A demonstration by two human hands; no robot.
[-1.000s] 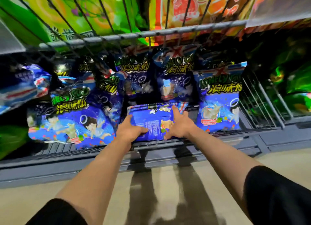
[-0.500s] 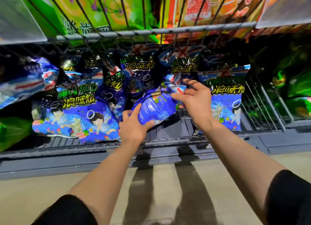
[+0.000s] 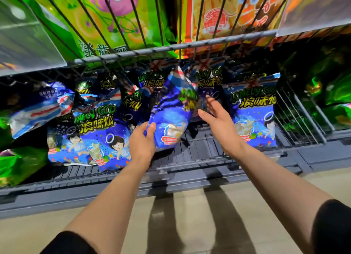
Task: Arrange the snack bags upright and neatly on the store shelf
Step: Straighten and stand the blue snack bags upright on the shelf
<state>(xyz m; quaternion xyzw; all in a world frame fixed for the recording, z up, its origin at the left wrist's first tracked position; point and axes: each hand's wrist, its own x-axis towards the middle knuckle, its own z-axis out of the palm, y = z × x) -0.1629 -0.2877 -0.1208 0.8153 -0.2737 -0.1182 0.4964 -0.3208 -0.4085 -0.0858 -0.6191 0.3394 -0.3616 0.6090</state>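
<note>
The left hand (image 3: 141, 139) is gripping the lower edge of a blue bag (image 3: 171, 116), thumb on its front, and is holding it nearly upright with its base lifted just above the shelf (image 3: 199, 158). A second ago this bag was lying flat, back side up, under both hands; now it is standing on end with its printed front turned outward. The right hand (image 3: 218, 118), which was pinching the top of the bag half a second ago, is now hanging released just beside it, fingers straight, not touching (or at most brushing the side; the blur is hiding the contact).

That is leaving the bag supported by one hand only, in the gap between the leaning bag (image 3: 91, 135) on the left and the upright bag (image 3: 252, 111) on the right. The turning-up step is looking nearly done; what is remaining, by my judgement, is setting its base down and squaring it against the row behind. The bags at far left are lying tumbled and are needing the same treatment.
</note>
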